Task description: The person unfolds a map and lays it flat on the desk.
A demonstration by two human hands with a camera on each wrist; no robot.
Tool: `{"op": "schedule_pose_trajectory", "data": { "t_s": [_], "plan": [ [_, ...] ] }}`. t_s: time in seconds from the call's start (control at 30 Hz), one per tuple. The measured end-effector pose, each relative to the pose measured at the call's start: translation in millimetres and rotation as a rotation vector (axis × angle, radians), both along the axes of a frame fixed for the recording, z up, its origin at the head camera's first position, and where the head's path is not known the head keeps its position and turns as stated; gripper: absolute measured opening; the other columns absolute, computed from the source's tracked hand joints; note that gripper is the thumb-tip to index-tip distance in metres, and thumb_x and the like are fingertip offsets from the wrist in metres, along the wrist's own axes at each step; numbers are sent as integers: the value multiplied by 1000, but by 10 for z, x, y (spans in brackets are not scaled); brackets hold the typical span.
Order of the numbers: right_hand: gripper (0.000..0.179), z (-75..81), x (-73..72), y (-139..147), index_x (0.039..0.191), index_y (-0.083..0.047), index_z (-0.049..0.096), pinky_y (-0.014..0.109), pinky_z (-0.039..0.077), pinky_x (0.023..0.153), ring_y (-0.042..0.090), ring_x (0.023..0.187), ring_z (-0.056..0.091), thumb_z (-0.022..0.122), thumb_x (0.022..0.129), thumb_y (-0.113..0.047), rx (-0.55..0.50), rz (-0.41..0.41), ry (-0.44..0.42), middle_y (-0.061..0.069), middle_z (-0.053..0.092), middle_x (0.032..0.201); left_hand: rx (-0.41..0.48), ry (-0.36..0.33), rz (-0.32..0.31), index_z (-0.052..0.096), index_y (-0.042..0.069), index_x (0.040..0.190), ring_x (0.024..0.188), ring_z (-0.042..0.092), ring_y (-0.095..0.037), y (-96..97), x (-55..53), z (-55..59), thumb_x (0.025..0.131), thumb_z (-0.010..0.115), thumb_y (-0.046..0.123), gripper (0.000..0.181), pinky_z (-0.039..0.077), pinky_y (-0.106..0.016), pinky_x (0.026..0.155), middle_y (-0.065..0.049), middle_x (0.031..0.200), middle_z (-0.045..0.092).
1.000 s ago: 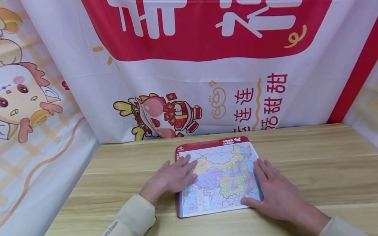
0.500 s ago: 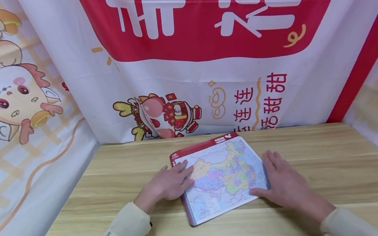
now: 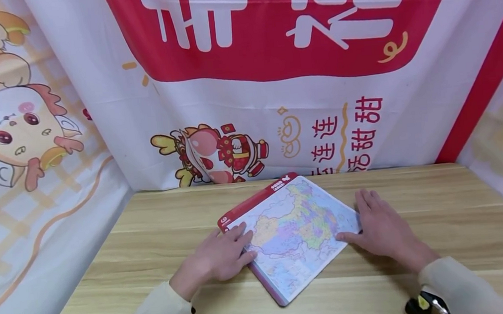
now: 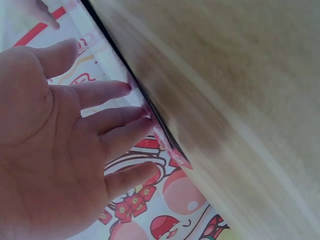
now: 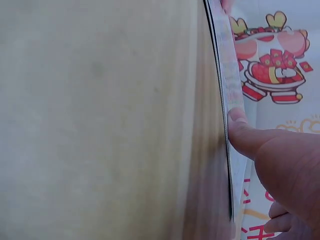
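A flat map board [image 3: 289,233] with a red band along its top edge lies turned at an angle on the wooden table. My left hand [image 3: 224,254] rests its outstretched fingertips on the board's left edge. In the left wrist view those fingers [image 4: 120,137] are nearly straight, and the board's dark edge runs past their tips. My right hand [image 3: 383,227] is at the board's right corner, thumb on the surface and other fingers extended just beyond it. The right wrist view has the board [image 5: 227,60] nearly edge-on, with the right thumb [image 5: 245,132] against its face.
Wood-grain table [image 3: 150,225] surrounds the board. A white and red printed cloth [image 3: 246,97] hangs right behind the table's back edge. Another cloth with cartoon figures [image 3: 15,127] hangs on the left. A small black device [image 3: 419,308] is at the right cuff.
The map board has turned counterclockwise, its left corner swinging toward me and its red band tilting up to the right. Left hand slid back toward me; right hand moved rightward and slightly away.
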State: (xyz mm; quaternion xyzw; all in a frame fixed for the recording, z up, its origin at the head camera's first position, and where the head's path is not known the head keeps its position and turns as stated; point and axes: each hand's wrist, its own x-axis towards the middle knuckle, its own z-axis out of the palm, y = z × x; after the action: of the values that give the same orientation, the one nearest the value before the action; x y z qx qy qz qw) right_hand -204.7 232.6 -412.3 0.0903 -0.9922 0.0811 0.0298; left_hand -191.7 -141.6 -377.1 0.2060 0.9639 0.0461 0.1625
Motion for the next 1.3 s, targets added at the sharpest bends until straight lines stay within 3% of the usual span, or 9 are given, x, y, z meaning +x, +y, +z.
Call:
{"op": "schedule_pose_trajectory", "data": {
  "t_s": [0.2,0.4,0.63,0.83,1.03,1.3],
  "plan": [
    [120,46,9,-22,161,13,26,67,25,128,59,156,24,72,89,-71,-6,1,0,37,24,169,2,33,-13,43,17,164,164,29,-28,-7,6,20,106,55,55,70,27,-63,131,-6,175,34],
    [120,49,202,-146,160,15,29,67,34,123,56,156,29,73,89,-71,-47,30,-19,38,28,168,26,67,-28,38,13,166,165,26,-30,-3,-136,42,106,57,51,73,26,-63,131,-8,176,31],
    [119,20,377,-283,160,14,29,66,40,120,55,154,34,72,89,-71,-68,28,-32,38,30,167,76,5,-26,32,15,168,167,20,-28,52,-315,16,106,57,49,75,22,-62,133,-5,178,25],
    [115,10,451,-350,158,16,34,66,43,118,55,150,41,71,91,-70,-74,20,-44,39,36,163,97,-49,-5,31,17,168,168,17,-26,75,-381,-15,106,57,50,75,18,-62,134,-2,179,23],
    [111,-5,449,-349,157,15,37,66,45,116,55,148,43,70,92,-68,-84,6,-90,38,39,162,69,-48,-14,33,18,168,168,18,-27,61,-368,-30,105,58,52,75,19,-61,134,-2,179,24],
    [107,13,304,-214,156,13,40,69,45,114,56,150,41,70,93,-68,-93,27,-116,36,40,162,19,-22,-47,36,19,167,166,24,-25,36,-243,-25,104,59,53,74,25,-61,132,-2,178,28]
  ]
}}
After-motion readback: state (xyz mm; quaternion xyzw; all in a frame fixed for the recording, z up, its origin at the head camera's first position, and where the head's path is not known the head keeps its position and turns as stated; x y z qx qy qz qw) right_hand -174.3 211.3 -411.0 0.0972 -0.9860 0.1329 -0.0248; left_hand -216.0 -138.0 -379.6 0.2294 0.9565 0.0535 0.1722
